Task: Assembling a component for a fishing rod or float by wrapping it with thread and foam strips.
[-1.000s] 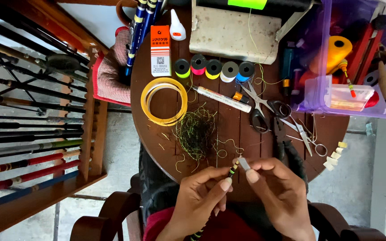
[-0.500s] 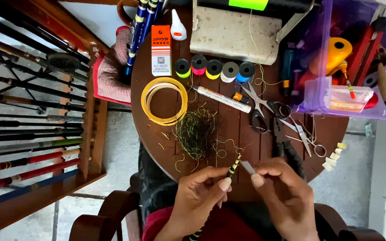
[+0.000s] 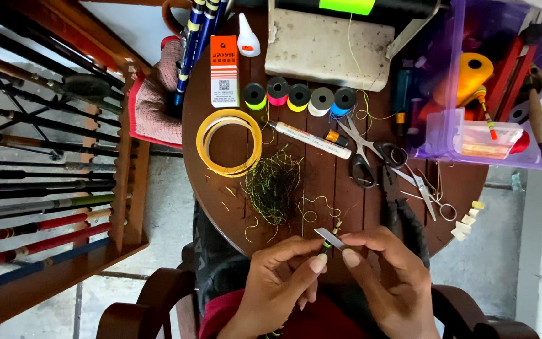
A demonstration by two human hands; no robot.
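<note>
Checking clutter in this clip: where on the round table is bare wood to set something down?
Bare wood on the table: left edge below the yellow tape ring, and between the scissors and the thread tangle. Crowded: spools, purple bin, right side.

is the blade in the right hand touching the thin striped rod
Touching. In the head view the small blade, pinched by the right hand, lies across the thin striped rod held by the left hand, with no gap visible between them.

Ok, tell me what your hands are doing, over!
Left hand pinching thin banded rod. Right hand holding small flat blade against it. Tangled thread scraps just beyond, not touching.
</note>
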